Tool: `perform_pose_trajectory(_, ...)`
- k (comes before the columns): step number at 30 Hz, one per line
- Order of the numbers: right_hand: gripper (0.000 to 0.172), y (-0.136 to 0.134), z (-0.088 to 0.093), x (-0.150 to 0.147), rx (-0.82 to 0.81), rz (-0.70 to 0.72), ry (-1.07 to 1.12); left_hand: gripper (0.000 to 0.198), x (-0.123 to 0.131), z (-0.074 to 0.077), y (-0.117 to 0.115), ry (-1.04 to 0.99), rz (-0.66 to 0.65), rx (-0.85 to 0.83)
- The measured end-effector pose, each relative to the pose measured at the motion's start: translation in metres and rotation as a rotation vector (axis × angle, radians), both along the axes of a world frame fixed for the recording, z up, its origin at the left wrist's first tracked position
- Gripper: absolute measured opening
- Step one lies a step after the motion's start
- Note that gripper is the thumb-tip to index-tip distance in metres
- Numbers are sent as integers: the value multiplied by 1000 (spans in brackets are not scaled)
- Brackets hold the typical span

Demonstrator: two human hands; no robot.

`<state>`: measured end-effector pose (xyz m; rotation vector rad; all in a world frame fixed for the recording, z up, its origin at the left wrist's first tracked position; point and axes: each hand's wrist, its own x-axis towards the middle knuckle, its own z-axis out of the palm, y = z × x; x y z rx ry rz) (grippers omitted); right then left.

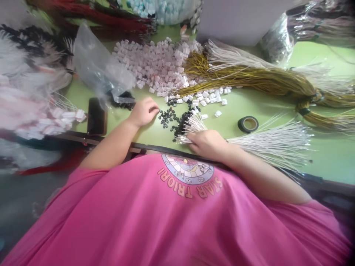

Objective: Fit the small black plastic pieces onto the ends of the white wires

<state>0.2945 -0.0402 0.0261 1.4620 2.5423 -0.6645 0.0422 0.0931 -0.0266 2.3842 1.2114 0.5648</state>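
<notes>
My right hand (pixel 209 144) is closed round a bundle of white wires (pixel 271 142). Their near ends fan out past my fingers toward the left, and the long tails spread over the table on the right. Small black connectors (pixel 181 123) lie in a pile against those wire ends. To the left of the pile, my left hand (pixel 144 111) rests low over the table with thumb and fingertips pinched together. Whether anything tiny sits in that pinch cannot be made out. More loose black pieces (pixel 166 117) lie just right of its fingertips.
White connector housings (pixel 155 64) form a large heap behind my hands. Yellow wire bundles (pixel 263 81) stretch across the right. A roll of black tape (pixel 248 124), a phone (pixel 97 116) and a clear plastic bag (pixel 97 62) also lie on the green table (pixel 332 159).
</notes>
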Motion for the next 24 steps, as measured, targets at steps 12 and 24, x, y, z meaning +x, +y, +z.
perform_pose_trajectory(12,25,16,-8,21,-417,-311,620,29,1,-2,-3,76,26,25)
perform_pose_trajectory(24,27,28,-17,30,-716,-555,985,19,-4,-3,-4,72,-41,147)
